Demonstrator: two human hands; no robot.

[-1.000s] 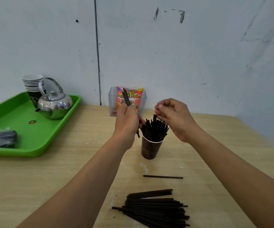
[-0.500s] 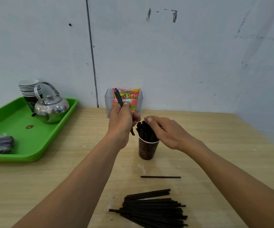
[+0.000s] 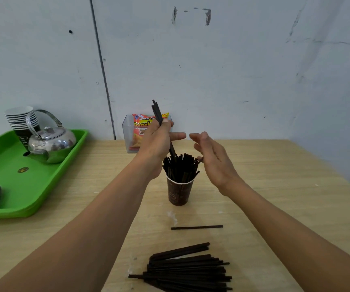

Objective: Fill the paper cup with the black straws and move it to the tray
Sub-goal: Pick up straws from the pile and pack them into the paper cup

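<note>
1. Head view: my left hand (image 3: 156, 142) pinches a few straws (image 3: 158, 114), light, stiff and slick, gripped mid-length with the lower ends seemingly entering the cup (image 3: 178, 191).
2. My right hand (image 3: 212, 159) is spread, empty, just beside the cup's bristling straws.
3. The cup is dark brown paper, thin-walled, top-heavy; I'd hold it low. It stands mid-table, well apart from the tray (image 3: 43, 192).
4. A pile (image 3: 187, 270) lies near me.

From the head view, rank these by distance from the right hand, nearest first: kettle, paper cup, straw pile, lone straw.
From the right hand:
1. Paper cup, just beside and below it.
2. Lone straw, nearer the camera.
3. Straw pile, at the table's near edge.
4. Kettle, far left on the tray.
</note>
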